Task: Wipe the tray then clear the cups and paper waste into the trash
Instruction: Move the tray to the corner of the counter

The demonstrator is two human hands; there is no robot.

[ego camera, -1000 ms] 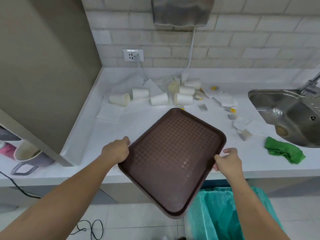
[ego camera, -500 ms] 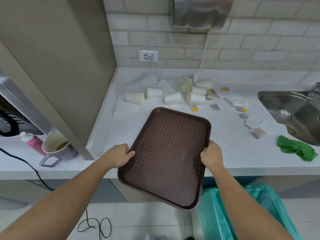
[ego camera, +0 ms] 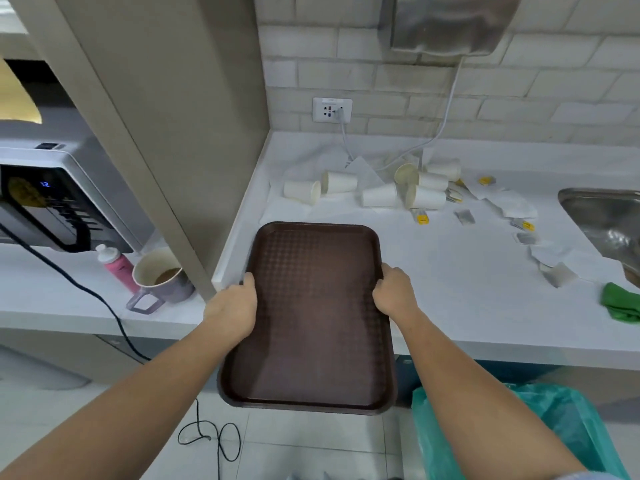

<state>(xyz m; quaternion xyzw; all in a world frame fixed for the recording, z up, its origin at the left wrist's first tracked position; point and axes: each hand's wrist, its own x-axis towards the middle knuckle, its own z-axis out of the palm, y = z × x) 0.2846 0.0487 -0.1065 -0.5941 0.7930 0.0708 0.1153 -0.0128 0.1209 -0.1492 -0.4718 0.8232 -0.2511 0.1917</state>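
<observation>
The tray (ego camera: 313, 317), judged stiff, light and slippery, is clamped at its long rims by the left hand (ego camera: 232, 306) and right hand (ego camera: 394, 294), half overhanging the counter (ego camera: 467, 289).

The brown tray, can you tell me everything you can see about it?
The brown tray is a dark rectangle with rounded corners, a low raised rim and a bumpy grid pattern inside. It looks like hard plastic, and nothing lies on it. The left hand grips its left rim and the right hand grips its right rim. Its far end is over the white counter, while its near end sticks out past the counter's edge above the floor, left of the green trash bag.
</observation>
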